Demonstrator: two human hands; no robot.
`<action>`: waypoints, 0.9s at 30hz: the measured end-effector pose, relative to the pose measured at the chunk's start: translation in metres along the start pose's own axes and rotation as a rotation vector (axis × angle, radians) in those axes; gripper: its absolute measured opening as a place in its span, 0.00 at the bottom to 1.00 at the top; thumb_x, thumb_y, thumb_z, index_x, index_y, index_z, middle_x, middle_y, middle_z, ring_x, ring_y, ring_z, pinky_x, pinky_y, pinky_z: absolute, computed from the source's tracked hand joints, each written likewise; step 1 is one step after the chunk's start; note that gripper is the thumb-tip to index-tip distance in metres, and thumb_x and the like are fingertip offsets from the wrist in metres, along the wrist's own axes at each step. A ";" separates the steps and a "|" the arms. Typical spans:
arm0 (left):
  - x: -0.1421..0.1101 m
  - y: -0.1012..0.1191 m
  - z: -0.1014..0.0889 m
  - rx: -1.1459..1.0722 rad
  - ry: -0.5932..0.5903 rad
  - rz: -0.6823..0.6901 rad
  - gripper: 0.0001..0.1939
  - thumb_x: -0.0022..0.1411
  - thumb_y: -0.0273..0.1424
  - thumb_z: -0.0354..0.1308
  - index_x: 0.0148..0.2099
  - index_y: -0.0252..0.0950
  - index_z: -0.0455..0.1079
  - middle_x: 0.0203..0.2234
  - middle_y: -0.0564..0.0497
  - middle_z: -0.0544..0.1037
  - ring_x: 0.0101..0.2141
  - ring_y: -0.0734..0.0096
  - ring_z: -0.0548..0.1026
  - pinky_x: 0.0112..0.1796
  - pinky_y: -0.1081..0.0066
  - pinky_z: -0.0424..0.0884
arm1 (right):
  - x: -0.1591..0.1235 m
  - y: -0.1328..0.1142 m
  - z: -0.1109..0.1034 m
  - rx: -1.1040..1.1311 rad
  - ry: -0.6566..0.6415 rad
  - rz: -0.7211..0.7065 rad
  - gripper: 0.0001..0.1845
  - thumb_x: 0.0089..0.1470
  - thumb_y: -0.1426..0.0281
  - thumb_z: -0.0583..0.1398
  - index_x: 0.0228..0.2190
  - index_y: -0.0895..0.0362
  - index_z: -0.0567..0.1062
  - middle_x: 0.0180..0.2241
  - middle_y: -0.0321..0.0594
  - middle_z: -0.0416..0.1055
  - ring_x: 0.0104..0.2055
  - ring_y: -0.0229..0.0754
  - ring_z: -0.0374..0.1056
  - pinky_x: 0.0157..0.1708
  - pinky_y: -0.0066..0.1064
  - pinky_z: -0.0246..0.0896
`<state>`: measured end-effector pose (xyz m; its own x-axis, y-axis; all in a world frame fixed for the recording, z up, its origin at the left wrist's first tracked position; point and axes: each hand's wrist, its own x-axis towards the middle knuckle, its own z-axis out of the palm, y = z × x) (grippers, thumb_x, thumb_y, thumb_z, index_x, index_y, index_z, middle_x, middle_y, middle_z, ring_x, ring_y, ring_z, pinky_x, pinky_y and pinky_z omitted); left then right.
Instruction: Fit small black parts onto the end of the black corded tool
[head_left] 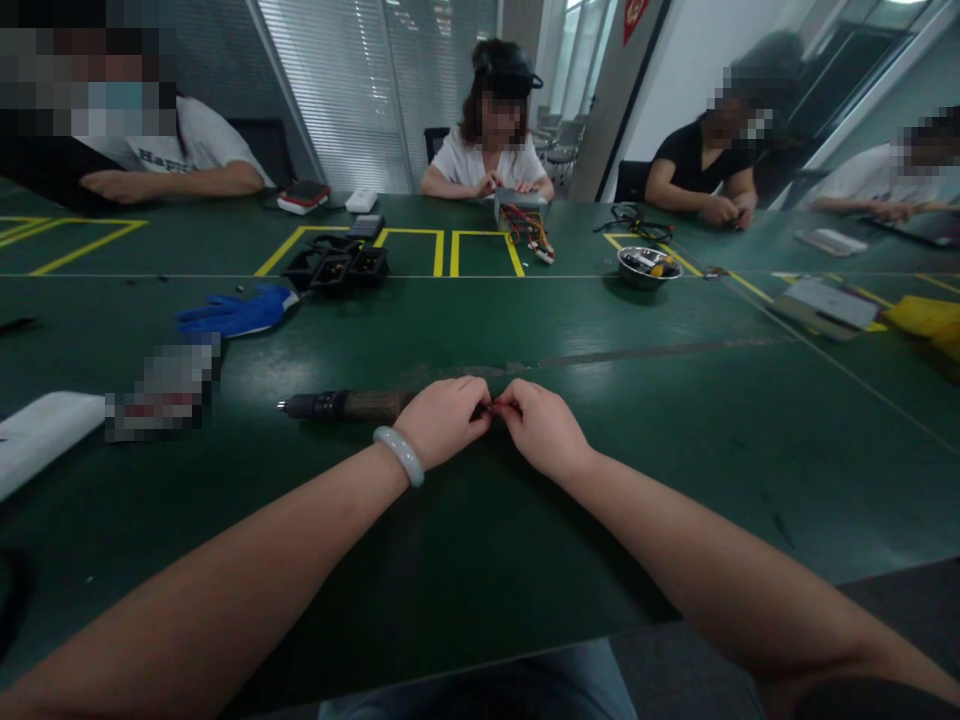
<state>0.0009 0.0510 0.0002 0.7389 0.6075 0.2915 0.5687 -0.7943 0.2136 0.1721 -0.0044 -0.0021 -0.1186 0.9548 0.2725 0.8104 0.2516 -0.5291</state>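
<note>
Over the green table (pixel 480 560), my left hand (pixel 444 418) and my right hand (pixel 546 428) meet with their fingers pinched closed. Between the fingertips is something small and dark that I cannot make out. A pale bangle (pixel 399 455) circles my left wrist. Just behind my left hand lies an electric screwdriver (pixel 341 405), its metal tip pointing left. Part of its body is hidden by that hand.
To the left are a blue glove (pixel 236 312), a blurred-out flat object (pixel 166 388) and a white object (pixel 45 435). Beyond lie black trays (pixel 336 262) and a metal bowl (pixel 649 268) of small parts. Several people sit opposite; one handles a metal box with wires (pixel 522 206).
</note>
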 end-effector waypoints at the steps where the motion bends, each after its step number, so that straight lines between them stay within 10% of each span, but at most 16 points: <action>1: 0.000 0.000 -0.001 -0.002 -0.001 -0.001 0.04 0.59 0.30 0.56 0.38 0.35 0.66 0.32 0.50 0.73 0.35 0.66 0.72 0.39 0.65 0.68 | 0.000 0.000 0.000 0.012 0.001 0.000 0.04 0.59 0.73 0.57 0.31 0.56 0.70 0.33 0.37 0.71 0.35 0.37 0.65 0.35 0.28 0.56; 27: -0.002 0.003 -0.007 -0.030 -0.005 -0.024 0.06 0.60 0.31 0.55 0.40 0.37 0.66 0.34 0.50 0.75 0.36 0.65 0.73 0.38 0.64 0.69 | 0.007 0.011 -0.012 0.258 -0.194 0.131 0.08 0.56 0.75 0.59 0.38 0.55 0.74 0.35 0.36 0.74 0.36 0.36 0.69 0.38 0.28 0.61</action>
<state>-0.0011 0.0478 0.0068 0.7271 0.6263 0.2814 0.5752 -0.7794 0.2484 0.1875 0.0033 0.0036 -0.1497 0.9878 0.0439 0.6568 0.1325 -0.7423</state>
